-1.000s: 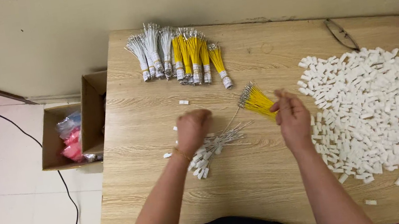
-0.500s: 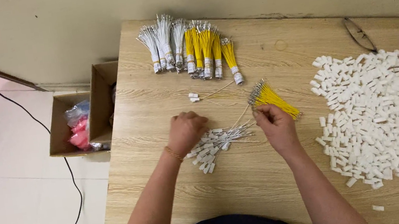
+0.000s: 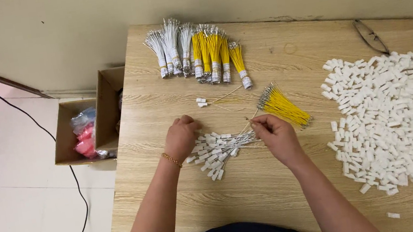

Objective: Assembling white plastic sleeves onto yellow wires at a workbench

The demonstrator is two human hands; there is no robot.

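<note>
My left hand (image 3: 181, 137) rests curled on the wooden table (image 3: 260, 189), pressing on the left end of a small bundle of white wires with white plastic connectors (image 3: 217, 149). My right hand (image 3: 274, 134) pinches the thin wire ends of that bundle at its right side. Just beyond my right hand lies a loose bunch of yellow wires (image 3: 285, 106) with metal tips. One short wire with a white connector (image 3: 203, 102) lies apart, farther up the table.
Tied bundles of white and yellow wires (image 3: 197, 52) lie at the table's far edge. A big heap of white plastic connectors (image 3: 400, 115) covers the right side, with scissors (image 3: 371, 37) behind it. Cardboard boxes (image 3: 90, 124) and a black cable (image 3: 29, 119) are on the floor at left.
The camera view shifted. My right hand moved left from the yellow bunch to the wire ends of the white bundle; my left hand stayed on the bundle's connector end.
</note>
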